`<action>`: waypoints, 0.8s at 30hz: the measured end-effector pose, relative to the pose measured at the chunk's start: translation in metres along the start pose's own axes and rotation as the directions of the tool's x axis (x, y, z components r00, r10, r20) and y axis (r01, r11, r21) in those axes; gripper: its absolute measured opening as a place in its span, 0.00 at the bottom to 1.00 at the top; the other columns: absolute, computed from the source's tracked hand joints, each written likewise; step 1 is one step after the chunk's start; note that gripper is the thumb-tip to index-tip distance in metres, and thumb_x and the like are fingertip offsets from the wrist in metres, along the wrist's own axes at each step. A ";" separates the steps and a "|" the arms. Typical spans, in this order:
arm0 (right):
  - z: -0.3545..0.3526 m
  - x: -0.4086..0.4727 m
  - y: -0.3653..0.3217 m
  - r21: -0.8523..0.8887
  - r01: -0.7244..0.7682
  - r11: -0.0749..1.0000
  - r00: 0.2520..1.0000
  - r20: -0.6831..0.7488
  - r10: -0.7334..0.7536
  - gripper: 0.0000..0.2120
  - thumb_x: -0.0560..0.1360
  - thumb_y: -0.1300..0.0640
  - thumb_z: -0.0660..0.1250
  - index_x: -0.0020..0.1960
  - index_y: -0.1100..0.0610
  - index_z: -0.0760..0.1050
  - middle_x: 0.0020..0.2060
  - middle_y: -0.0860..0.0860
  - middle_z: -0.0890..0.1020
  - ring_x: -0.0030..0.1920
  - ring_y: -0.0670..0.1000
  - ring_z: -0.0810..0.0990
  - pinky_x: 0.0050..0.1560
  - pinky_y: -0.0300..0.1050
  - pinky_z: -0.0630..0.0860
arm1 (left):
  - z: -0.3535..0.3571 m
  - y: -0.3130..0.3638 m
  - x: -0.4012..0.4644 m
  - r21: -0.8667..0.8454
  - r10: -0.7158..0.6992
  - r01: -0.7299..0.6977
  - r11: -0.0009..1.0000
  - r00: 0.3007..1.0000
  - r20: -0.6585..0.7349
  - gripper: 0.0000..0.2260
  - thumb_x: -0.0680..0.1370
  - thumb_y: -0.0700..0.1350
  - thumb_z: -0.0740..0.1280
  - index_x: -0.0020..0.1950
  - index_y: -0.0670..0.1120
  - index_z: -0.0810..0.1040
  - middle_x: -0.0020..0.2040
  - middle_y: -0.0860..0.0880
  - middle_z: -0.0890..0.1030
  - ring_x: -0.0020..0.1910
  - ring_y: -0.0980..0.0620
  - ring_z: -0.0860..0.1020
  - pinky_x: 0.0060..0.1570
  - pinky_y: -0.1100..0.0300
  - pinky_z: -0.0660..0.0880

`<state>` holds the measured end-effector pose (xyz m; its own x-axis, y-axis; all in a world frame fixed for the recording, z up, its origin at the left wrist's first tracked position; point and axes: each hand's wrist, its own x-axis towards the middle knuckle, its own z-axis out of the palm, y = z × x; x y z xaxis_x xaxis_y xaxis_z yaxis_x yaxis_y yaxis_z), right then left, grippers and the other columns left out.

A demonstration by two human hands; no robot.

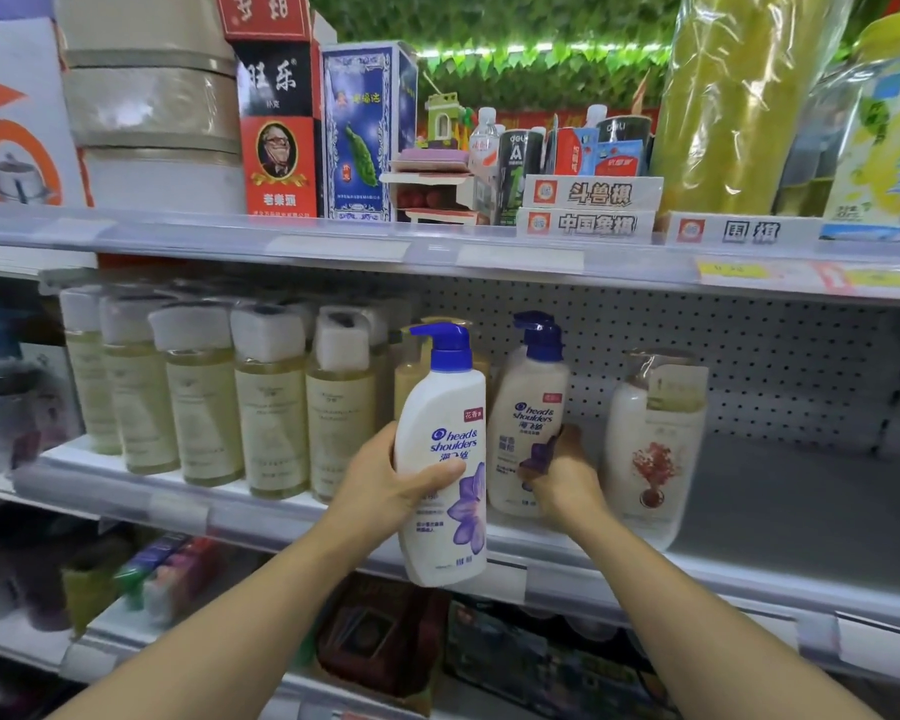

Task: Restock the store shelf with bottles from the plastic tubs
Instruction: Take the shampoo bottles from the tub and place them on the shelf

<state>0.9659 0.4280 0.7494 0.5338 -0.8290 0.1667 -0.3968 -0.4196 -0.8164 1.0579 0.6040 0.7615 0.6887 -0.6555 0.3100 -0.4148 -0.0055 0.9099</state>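
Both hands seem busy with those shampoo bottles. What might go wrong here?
The left hand holds one pump bottle out past the shelf edge; a slip would probably drop it. The right hand, gripping the second bottle, could nudge the wrapped bottle close beside it.

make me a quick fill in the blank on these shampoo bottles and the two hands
1. The left hand grips a white pump bottle whose pump is coloured ____.
2. The right hand holds a second pump bottle that stands on the ____ shelf.
3. The flower printed on the left hand's bottle is ____.
4. The white bottle with a red design stands to the ____ of the right hand.

Missing words: blue; middle; purple; right
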 end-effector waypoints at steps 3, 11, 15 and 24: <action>-0.001 -0.004 -0.001 -0.090 0.043 0.995 0.999 0.004 -0.042 0.18 0.76 0.63 0.64 0.63 0.61 0.63 0.54 0.57 0.75 0.51 0.55 0.75 0.50 0.43 0.71 | 0.005 0.001 0.003 -0.009 -0.001 0.001 1.000 1.000 -0.003 0.15 0.71 0.47 0.74 0.54 0.52 0.75 0.46 0.57 0.83 0.43 0.58 0.82 0.35 0.68 0.76; -0.035 -0.032 -0.010 -0.100 0.113 0.989 0.993 -0.007 -0.114 0.19 0.75 0.65 0.65 0.63 0.59 0.63 0.55 0.53 0.76 0.57 0.56 0.77 0.51 0.43 0.73 | 0.032 0.003 0.021 0.009 0.004 -0.004 1.000 0.999 -0.042 0.17 0.69 0.49 0.76 0.54 0.50 0.76 0.48 0.53 0.83 0.47 0.53 0.82 0.47 0.54 0.80; -0.058 -0.045 -0.009 -0.143 0.149 0.978 0.987 -0.044 -0.157 0.27 0.75 0.58 0.68 0.70 0.58 0.60 0.64 0.55 0.74 0.63 0.55 0.73 0.59 0.47 0.71 | 0.049 0.009 0.032 0.057 -0.004 0.006 0.998 0.999 -0.040 0.20 0.68 0.51 0.76 0.54 0.46 0.75 0.48 0.51 0.82 0.46 0.52 0.81 0.45 0.55 0.79; -0.077 -0.061 0.004 -0.182 0.128 0.975 0.991 -0.024 -0.135 0.28 0.74 0.53 0.69 0.69 0.57 0.61 0.64 0.53 0.72 0.64 0.53 0.71 0.62 0.49 0.71 | 0.074 0.004 0.049 0.080 -0.063 0.061 0.995 0.998 0.020 0.21 0.67 0.53 0.77 0.53 0.43 0.79 0.46 0.46 0.84 0.44 0.49 0.82 0.44 0.53 0.80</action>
<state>0.8742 0.4483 0.7782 0.5645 -0.7735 0.2881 -0.4545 -0.5826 -0.6738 1.0466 0.5160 0.7601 0.7011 -0.6690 0.2468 -0.4186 -0.1060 0.9020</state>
